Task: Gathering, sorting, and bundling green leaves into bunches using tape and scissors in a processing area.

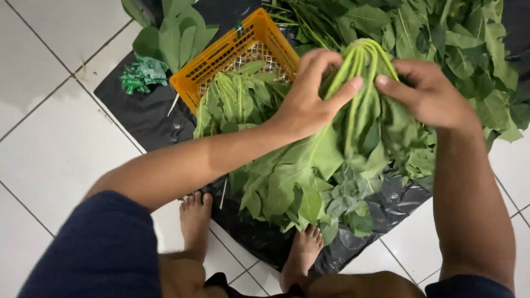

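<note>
So we've got a big bunch of leafy greens (331,165) held up in front of us, long pale green stems gathered at the top and the broad leaves hanging down toward our feet. Our left hand (309,99) is clamped around the stem ends from the left side, fingers curled over the top and thumb pressing in on the stalks. Our right hand (430,94) comes in from the other side and pinches the same stems, thumb tip almost meeting the left thumb right at the neck of the bunch, so both hands are grasping the bunch and nothing's let go. The bunch hangs above a black plastic sheet (138,116) that's spread over the white tiled floor (49,154). Just behind the bunch, to the left, sits an orange plastic crate (232,49) with a mesh bottom, and there are already some more greens (237,99) lying in it and spilling over its near edge. Further back on the right there's a big loose pile of leaves (458,38) on the sheet, and a smaller heap of leaves (176,27) behind the crate at the top. Left of the crate there's a little clump of green ties (142,74) lying on the sheet. Our bare feet (194,221) are at the near edge of the sheet, one of them on the tiles.
</note>
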